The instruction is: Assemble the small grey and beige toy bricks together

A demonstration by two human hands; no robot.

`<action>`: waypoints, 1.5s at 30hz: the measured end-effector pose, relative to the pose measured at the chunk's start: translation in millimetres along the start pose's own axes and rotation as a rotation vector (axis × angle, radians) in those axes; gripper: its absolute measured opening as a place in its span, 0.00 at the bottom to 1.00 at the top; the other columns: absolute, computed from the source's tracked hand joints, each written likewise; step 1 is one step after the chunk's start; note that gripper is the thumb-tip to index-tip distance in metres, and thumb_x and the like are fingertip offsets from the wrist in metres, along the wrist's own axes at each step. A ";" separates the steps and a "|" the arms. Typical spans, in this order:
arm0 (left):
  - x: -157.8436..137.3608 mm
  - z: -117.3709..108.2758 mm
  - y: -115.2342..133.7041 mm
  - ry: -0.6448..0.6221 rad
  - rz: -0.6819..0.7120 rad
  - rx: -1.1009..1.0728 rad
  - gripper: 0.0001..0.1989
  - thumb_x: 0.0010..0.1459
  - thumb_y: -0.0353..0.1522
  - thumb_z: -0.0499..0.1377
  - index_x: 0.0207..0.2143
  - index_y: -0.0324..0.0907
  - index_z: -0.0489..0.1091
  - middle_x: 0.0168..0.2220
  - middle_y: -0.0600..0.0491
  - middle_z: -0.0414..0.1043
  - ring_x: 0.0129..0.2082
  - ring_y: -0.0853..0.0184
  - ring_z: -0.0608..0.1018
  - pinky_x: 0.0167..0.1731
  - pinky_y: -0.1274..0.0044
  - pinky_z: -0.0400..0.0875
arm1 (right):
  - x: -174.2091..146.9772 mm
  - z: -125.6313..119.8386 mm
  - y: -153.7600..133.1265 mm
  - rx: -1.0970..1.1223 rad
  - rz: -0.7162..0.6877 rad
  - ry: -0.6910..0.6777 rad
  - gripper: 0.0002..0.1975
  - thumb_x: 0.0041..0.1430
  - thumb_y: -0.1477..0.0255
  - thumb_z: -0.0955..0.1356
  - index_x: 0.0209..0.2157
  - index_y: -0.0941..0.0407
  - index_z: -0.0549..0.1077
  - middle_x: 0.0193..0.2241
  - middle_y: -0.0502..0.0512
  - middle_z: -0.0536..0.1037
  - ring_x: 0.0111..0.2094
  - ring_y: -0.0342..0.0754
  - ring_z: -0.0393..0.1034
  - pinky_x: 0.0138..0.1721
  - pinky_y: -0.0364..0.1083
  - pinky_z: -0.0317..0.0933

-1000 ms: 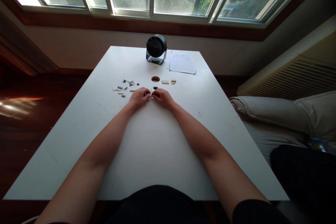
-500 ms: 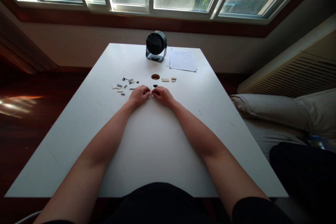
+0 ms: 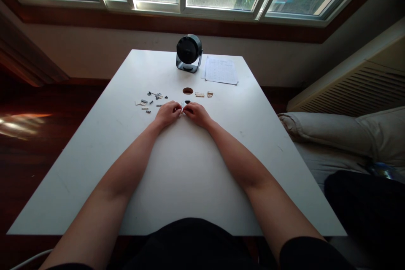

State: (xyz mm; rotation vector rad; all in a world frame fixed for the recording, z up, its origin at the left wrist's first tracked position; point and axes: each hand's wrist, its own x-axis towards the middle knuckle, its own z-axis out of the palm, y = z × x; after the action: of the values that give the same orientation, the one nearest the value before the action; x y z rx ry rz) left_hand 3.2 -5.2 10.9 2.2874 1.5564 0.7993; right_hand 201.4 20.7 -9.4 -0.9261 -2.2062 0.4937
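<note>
My left hand (image 3: 168, 113) and my right hand (image 3: 197, 114) meet over the table, fingertips pinched close together. Between them is a small pale bit, too small and too covered by fingers to name. Just behind the fingertips, partly hidden, lies a pale ring with a dark centre (image 3: 187, 102). To the left of my left hand are scattered small toy-brick-like pieces, among them a grey piece (image 3: 144, 101) and a dark piece (image 3: 148, 112). Beyond my right hand sit tan studded pieces in one group (image 3: 199, 94) and a smaller tan group (image 3: 210, 94).
The white table (image 3: 190, 168) has a round hole (image 3: 187, 90) beyond my hands. A black fan-like round device on a stand (image 3: 189, 52) stands at the back, with printed paper sheets (image 3: 220, 70) beside it. A padded seat (image 3: 325, 133) is at the right.
The view has tilted very slightly. Both hands stay pinched together in nearly the same place, with only tiny finger movement.
</note>
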 end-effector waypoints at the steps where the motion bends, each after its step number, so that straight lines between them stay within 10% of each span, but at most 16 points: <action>1: 0.1 0.1 0.0 0.001 0.001 -0.002 0.07 0.59 0.33 0.56 0.36 0.44 0.74 0.37 0.52 0.74 0.37 0.64 0.74 0.38 0.73 0.67 | -0.1 -0.1 0.0 0.002 -0.002 0.002 0.07 0.61 0.71 0.66 0.35 0.55 0.77 0.32 0.53 0.74 0.36 0.47 0.65 0.40 0.45 0.57; 45: -0.5 -2.2 3.3 -0.007 -0.020 -0.032 0.08 0.59 0.33 0.56 0.37 0.44 0.75 0.37 0.51 0.73 0.35 0.64 0.73 0.38 0.72 0.67 | 0.8 0.7 0.7 -0.015 0.009 -0.023 0.08 0.61 0.71 0.66 0.36 0.55 0.77 0.33 0.54 0.74 0.36 0.48 0.65 0.41 0.46 0.57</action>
State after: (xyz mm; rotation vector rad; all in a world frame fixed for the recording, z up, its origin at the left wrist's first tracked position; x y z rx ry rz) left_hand 4.3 -7.2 14.1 2.2456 1.5501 0.8047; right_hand 200.9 21.7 -9.9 -0.9430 -2.2299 0.4948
